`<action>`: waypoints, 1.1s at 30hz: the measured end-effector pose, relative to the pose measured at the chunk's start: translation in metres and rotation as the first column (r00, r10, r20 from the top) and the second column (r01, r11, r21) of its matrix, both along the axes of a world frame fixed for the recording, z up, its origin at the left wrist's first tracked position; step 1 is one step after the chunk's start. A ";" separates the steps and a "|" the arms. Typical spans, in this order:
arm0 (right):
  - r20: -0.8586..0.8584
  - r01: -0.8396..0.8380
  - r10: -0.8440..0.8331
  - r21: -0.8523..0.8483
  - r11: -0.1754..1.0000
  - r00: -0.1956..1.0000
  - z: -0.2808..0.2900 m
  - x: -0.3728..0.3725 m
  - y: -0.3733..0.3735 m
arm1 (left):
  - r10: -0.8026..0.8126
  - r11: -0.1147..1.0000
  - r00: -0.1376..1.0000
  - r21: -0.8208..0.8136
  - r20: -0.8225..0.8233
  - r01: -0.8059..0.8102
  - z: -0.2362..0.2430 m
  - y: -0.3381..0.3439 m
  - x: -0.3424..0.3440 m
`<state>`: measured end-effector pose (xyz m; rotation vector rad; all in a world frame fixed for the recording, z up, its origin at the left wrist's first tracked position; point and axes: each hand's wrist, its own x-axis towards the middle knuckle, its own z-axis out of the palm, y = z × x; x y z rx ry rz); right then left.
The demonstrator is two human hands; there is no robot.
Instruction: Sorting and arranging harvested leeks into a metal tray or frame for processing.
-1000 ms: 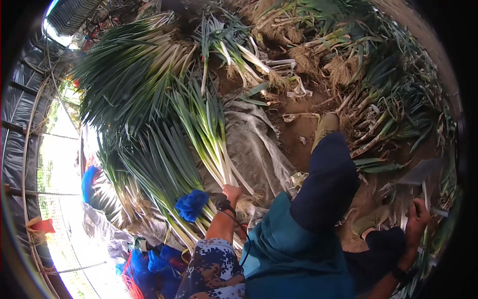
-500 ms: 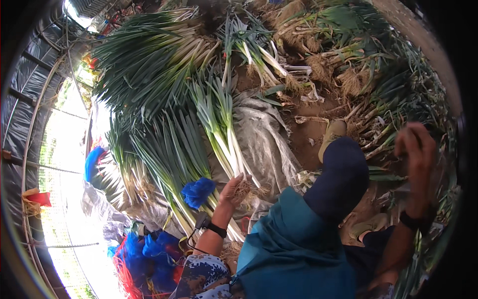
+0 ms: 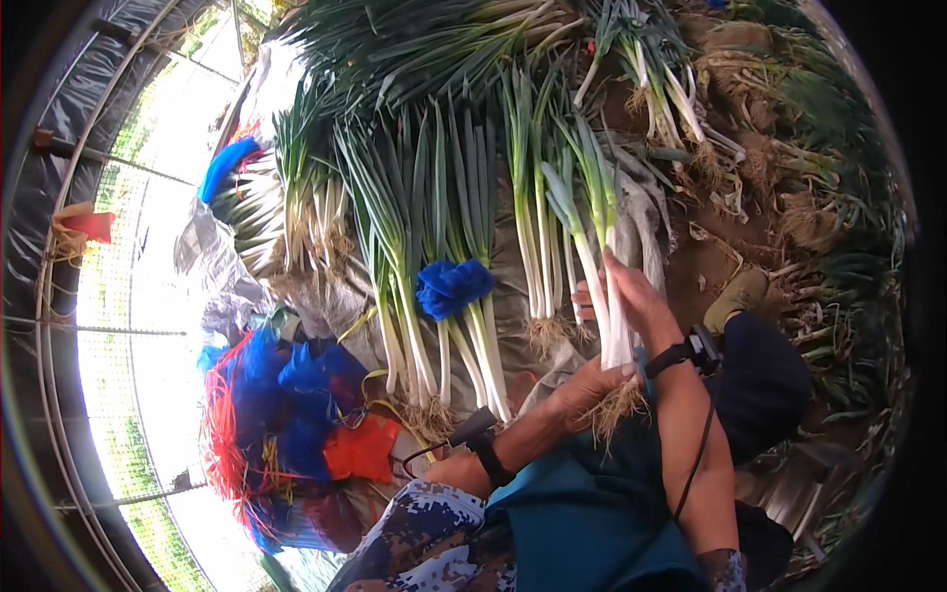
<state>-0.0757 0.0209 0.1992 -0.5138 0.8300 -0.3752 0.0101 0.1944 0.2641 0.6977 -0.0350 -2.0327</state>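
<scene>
Several leeks [image 3: 612, 321] with white stems and green tops stand nearly upright in front of me, held in both hands. My left hand [image 3: 584, 393] is closed round their lower end, just above the brown roots [image 3: 617, 409]. Higher up, my right hand [image 3: 636, 296] wraps the white stems from the right, some of its fingers hidden behind them. A small group of leeks [image 3: 538, 247] lies just left of the held ones. Further left is a larger row of leeks [image 3: 404, 257], with a bunched blue net [image 3: 454, 288] resting on its stems.
Blue net bags [image 3: 261, 390], a red-orange one [image 3: 362, 449] and red string [image 3: 219, 405] lie at the lower left. A large leek pile [image 3: 424, 44] lies at the far side. Untrimmed leeks with earthy roots [image 3: 809, 222] line the right. Grey sheeting [image 3: 641, 222] lies under the sorted ones.
My right hand has come in from the far right and now holds leeks. My left hand has closed on their root end. The view has shifted, and the leeks are raised before me.
</scene>
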 end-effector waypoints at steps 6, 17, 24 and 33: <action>-0.301 0.056 -0.018 0.119 0.991 0.954 -0.035 0.013 0.022 | -0.013 0.964 0.980 0.259 -0.198 0.065 -0.022 0.026 0.006; 0.041 0.283 -0.291 0.141 0.949 0.956 -0.017 0.010 0.021 | -0.053 0.983 0.999 0.174 -0.006 0.053 -0.013 0.031 0.031; -0.521 0.015 -0.323 -0.509 0.860 0.790 -0.062 0.005 0.028 | -0.268 0.949 0.912 0.246 0.310 0.196 -0.020 0.026 0.032; -0.118 0.263 -0.297 -0.242 0.934 0.948 -0.028 0.021 0.010 | -0.252 0.958 0.868 -0.019 0.429 0.288 0.017 0.021 0.055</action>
